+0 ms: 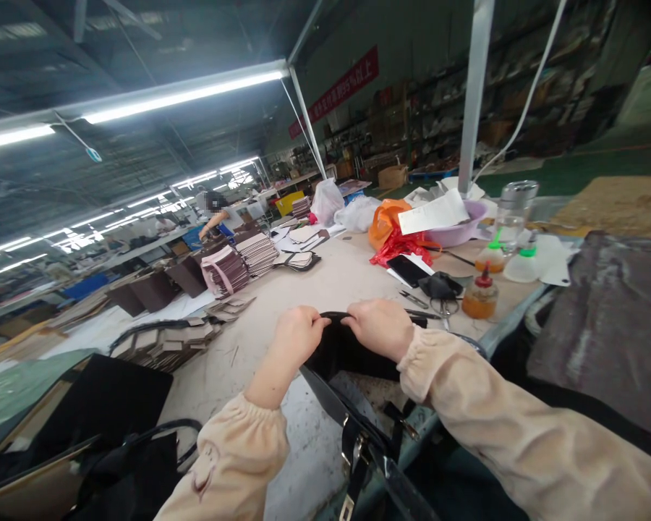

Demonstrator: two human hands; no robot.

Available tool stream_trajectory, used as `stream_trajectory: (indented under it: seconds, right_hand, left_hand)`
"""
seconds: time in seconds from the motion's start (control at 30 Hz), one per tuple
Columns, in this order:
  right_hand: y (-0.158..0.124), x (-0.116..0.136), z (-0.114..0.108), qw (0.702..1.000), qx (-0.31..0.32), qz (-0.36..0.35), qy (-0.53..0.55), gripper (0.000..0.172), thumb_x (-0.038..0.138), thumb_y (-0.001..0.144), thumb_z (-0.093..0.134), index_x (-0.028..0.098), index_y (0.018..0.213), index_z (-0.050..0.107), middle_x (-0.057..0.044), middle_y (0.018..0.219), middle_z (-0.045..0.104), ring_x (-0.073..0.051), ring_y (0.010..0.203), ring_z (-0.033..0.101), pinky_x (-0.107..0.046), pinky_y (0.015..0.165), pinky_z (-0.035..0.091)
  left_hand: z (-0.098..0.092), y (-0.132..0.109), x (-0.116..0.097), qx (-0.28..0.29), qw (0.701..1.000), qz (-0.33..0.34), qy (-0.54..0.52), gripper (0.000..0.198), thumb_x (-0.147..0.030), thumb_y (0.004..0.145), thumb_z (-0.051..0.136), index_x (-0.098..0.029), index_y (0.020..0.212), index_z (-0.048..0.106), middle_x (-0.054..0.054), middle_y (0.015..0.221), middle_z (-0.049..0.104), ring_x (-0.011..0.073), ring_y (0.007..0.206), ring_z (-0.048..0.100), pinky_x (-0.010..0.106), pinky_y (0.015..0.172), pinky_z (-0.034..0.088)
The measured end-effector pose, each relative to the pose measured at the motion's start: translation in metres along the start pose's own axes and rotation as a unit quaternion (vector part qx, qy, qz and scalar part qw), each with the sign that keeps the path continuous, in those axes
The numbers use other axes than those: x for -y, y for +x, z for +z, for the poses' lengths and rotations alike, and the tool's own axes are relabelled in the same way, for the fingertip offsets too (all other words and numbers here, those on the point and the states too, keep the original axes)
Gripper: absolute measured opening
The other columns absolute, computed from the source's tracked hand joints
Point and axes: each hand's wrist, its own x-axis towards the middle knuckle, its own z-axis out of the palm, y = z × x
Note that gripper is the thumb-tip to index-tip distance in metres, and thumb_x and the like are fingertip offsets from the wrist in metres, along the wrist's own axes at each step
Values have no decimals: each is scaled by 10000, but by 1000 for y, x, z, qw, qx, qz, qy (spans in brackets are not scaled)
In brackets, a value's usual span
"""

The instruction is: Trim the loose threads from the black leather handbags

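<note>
A black handbag (325, 394) with straps and gold-coloured metal fittings lies tilted at the table's near edge, its opening toward me. My left hand (298, 334) pinches the bag's far rim between thumb and fingers. Close beside it, my right hand (380, 327) grips the same rim a little further right. The bag's dark inside shows below my hands. Just past my right hand lie scissors (445, 310) and a black cloth-like item (440, 285). Both my forearms wear beige sleeves.
Bottles of amber liquid (480, 295), a phone (409, 270) and a purple basin (461, 226) stand at right. Bundled brown panels (225, 269) and loose pieces (168, 340) lie left. More black bag parts (113, 391) sit near left. A person (215, 210) works further back.
</note>
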Motion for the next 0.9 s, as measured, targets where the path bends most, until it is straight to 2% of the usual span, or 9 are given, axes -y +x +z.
stream_trajectory:
  seconds: [0.23,0.53,0.7,0.9]
  right_hand:
    - [-2,2,0,1000,-9,-9,-23,375,428,898,380,201,822,669,-80,791,698,-223,737,651,-288,588,398]
    - [-4,3,-1,999,-17,-15,-35,372,429,903,379,211,788,657,-65,774,701,-221,721,651,-285,566,385]
    - [-5,5,-4,999,-5,-13,-42,407,437,920,333,208,828,656,-72,794,700,-221,735,653,-287,578,387]
    - [-4,7,-14,998,39,-32,-43,470,482,926,271,204,889,648,-91,859,699,-232,798,651,-304,642,408]
  left_hand:
    - [8,3,0,-5,999,-23,44,360,-432,844,459,-179,721,682,81,753,691,177,690,596,273,601,347]
    - [7,2,-4,1,998,-45,47,367,-429,859,427,-183,774,686,90,780,684,195,725,610,280,625,384]
    - [8,1,-6,-5,998,-48,51,358,-420,859,432,-181,785,688,101,798,683,206,753,615,288,639,395]
    - [8,-2,-4,-10,999,-47,21,355,-403,861,430,-167,783,684,120,811,680,225,756,617,307,646,399]
